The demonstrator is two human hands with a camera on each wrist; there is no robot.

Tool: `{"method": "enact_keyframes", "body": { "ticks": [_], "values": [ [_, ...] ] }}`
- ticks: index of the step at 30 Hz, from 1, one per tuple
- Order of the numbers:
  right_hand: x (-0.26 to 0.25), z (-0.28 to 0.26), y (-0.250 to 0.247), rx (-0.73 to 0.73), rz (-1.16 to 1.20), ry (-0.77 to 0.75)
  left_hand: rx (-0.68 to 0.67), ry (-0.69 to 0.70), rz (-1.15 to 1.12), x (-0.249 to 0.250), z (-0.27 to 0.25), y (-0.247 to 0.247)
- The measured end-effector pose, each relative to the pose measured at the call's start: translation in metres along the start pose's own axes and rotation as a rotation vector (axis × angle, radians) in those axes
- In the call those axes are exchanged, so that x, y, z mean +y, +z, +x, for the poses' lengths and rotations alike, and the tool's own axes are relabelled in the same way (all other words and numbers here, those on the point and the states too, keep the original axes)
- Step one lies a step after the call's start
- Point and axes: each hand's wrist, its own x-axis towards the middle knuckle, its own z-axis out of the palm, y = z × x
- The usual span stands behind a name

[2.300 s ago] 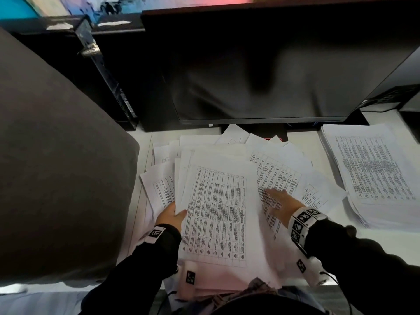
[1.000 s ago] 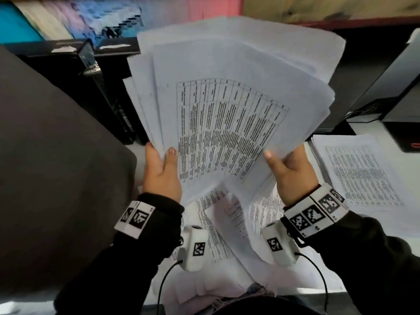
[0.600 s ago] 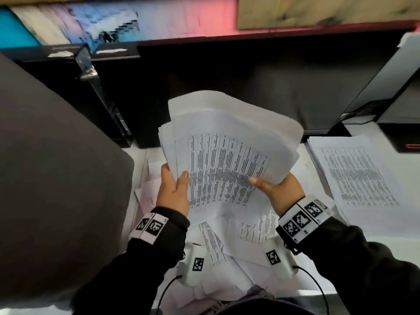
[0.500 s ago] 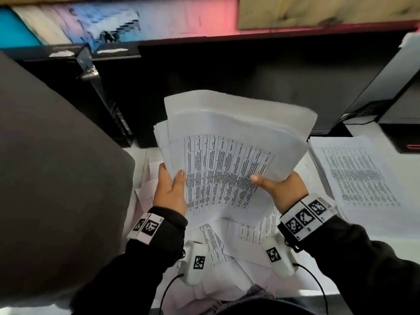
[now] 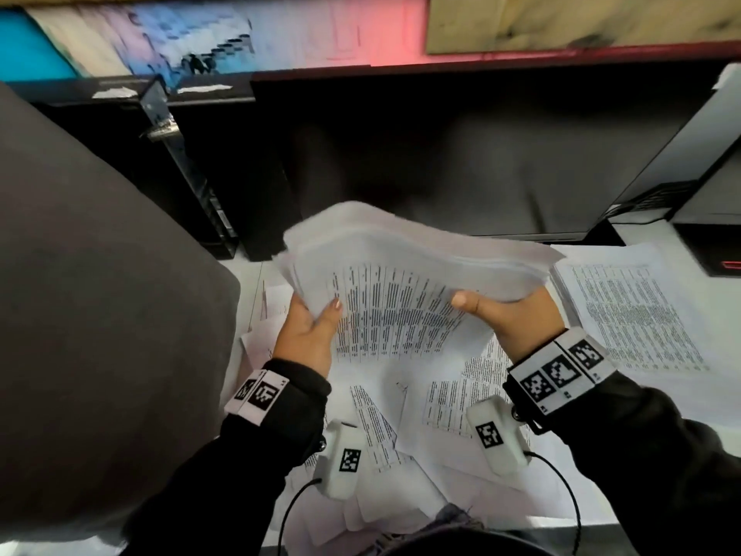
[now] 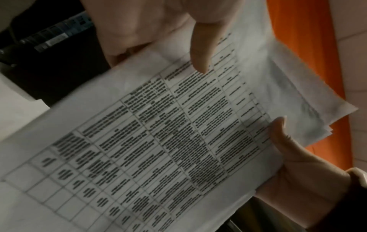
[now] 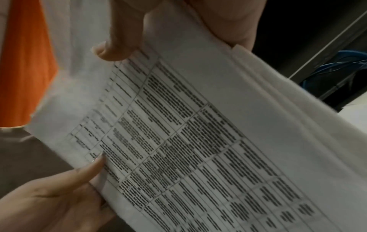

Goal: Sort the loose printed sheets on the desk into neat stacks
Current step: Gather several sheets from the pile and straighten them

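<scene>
Both my hands hold a thick bundle of printed sheets (image 5: 405, 302) above the desk, a table of text on its top page. My left hand (image 5: 310, 331) grips the bundle's left edge, thumb on top. My right hand (image 5: 505, 313) grips the right edge, also thumb on top. In the left wrist view my left thumb (image 6: 200, 53) presses the bundle (image 6: 158, 141). In the right wrist view my right thumb (image 7: 117, 47) lies on the bundle (image 7: 198, 141). Loose sheets (image 5: 405, 427) lie scattered on the desk under my hands. A neat stack (image 5: 637, 315) lies on the right.
A dark monitor (image 5: 441, 154) stands close behind the bundle. A large grey padded shape (image 5: 100, 315) fills the left side. A black case (image 5: 192, 174) stands at the back left, a dark device (image 5: 717, 242) at the back right. White desk top (image 5: 248, 270) shows beside the papers.
The bundle, gathered off the desk and lifted high a second ago, has come down and tipped flatter over the loose sheets. Both hands keep their hold on its edges.
</scene>
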Motion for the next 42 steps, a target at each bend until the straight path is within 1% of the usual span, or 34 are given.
{"method": "enact_keyframes", "body": {
  "ticks": [4,6,8,11,12,14,18,20,21,22,24,30,32,35,38,42],
  "values": [
    [-0.013,-0.001,0.003,0.076,-0.035,-0.042,0.067,0.08,0.041,0.016,-0.003,0.003],
    [-0.019,-0.003,0.005,0.088,-0.059,-0.085,0.071,0.092,0.063,0.019,-0.006,0.005],
    [-0.019,-0.003,0.008,0.075,-0.081,-0.115,0.061,0.086,0.092,0.017,-0.009,0.007],
    [-0.015,-0.001,0.007,0.121,-0.117,-0.124,0.051,0.06,0.118,0.006,-0.009,0.005],
    [-0.016,-0.003,0.007,0.139,-0.139,-0.149,0.047,0.044,0.119,0.002,-0.007,0.004],
    [-0.023,-0.007,0.005,0.161,-0.195,-0.273,0.029,0.025,0.108,-0.005,-0.003,0.001],
    [-0.032,-0.001,-0.004,0.18,-0.336,-0.643,0.011,0.006,0.114,-0.014,0.005,-0.003],
    [-0.034,0.005,-0.009,0.156,-0.445,-0.762,0.011,0.01,0.113,-0.015,0.007,-0.002],
    [-0.033,0.009,-0.011,0.142,-0.523,-0.79,0.008,0.008,0.105,-0.014,0.008,-0.002],
    [-0.034,0.011,-0.012,0.14,-0.605,-0.791,0.001,0.005,0.098,-0.012,0.008,-0.002],
    [-0.035,0.012,-0.012,0.157,-0.699,-0.739,-0.01,-0.009,0.1,-0.012,0.009,-0.002],
    [-0.035,0.011,-0.011,0.142,-0.693,-0.62,-0.007,-0.04,0.123,-0.015,0.013,0.0],
    [-0.036,0.011,-0.011,0.146,-0.672,-0.616,0.005,-0.023,0.132,-0.016,0.015,-0.001],
    [-0.035,0.01,-0.012,0.132,-0.572,-0.632,0.007,-0.013,0.133,-0.015,0.017,-0.003],
    [-0.033,0.009,-0.013,0.117,-0.598,-0.679,-0.015,-0.012,0.101,-0.013,0.019,-0.004],
    [-0.033,0.009,-0.015,0.127,-0.554,-0.676,-0.046,-0.023,0.072,-0.012,0.018,-0.005]
  ]
}}
